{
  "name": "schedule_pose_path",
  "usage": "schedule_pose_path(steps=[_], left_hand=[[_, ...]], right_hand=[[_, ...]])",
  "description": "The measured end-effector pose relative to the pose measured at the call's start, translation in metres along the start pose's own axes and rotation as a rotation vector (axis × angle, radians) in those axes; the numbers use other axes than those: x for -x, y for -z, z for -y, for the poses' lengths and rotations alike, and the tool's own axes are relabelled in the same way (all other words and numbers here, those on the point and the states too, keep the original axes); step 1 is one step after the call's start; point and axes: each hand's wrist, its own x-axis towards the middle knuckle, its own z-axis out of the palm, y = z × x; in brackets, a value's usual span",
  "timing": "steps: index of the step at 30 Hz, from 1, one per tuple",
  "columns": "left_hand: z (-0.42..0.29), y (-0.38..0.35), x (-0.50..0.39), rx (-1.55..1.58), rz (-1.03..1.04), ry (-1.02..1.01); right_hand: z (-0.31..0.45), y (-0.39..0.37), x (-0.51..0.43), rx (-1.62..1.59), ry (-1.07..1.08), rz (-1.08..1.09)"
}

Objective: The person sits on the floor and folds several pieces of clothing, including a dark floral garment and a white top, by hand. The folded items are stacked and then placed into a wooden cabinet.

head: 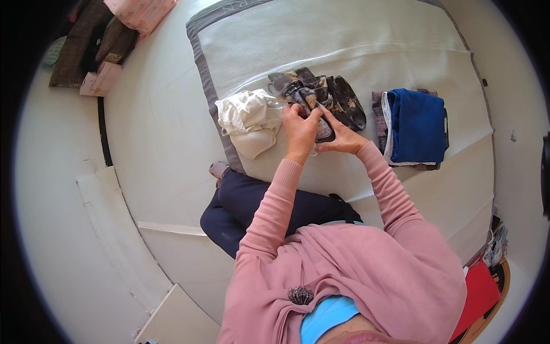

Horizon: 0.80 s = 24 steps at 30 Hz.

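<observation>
My left hand point(300, 129) pinches the near part of a dark patterned garment point(343, 101) with pale floral patches. From the right, my right hand point(341, 133) grips a bunched end of the same cloth, thumb underneath and fingers on top. Much of the gripped part is hidden by my fingers. Left of my hands lies a heap of white garments point(249, 112), with a smooth cup-like shape at its near side. To the right, a blue folded garment point(417, 124) tops a stack of folded clothes, with white and dark patterned cloth showing below it.
Under the clothes spreads a pale mat point(343, 51) with a grey border. My bent legs point(275, 198) in dark trousers rest at its near edge. A pink box point(101, 79) and a pink patterned bag point(139, 13) stand far left. A red object point(477, 296) lies at the lower right.
</observation>
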Motion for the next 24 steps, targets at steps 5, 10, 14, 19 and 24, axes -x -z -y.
schedule_pose_path(steps=[5, 10, 14, 19, 24], left_hand=[[-0.054, 0.001, 0.002, 0.175, 0.227, -0.061], [-0.048, 0.012, 0.009, 0.316, 0.234, -0.255], [0.015, 0.03, -0.003, -0.299, 0.157, -0.346], [0.086, 0.046, 0.021, -0.343, 0.213, -0.073], [0.086, 0.047, 0.041, -0.218, 0.257, 0.037]], right_hand=[[0.02, -0.012, -0.011, -0.39, -0.081, -0.459], [0.033, 0.014, 0.005, -1.097, 0.074, -0.352], [0.046, 0.029, 0.023, -1.271, 0.109, -0.309], [0.058, 0.046, 0.042, -1.446, 0.086, -0.358], [0.063, 0.095, 0.094, -1.509, 0.3, -0.386]])
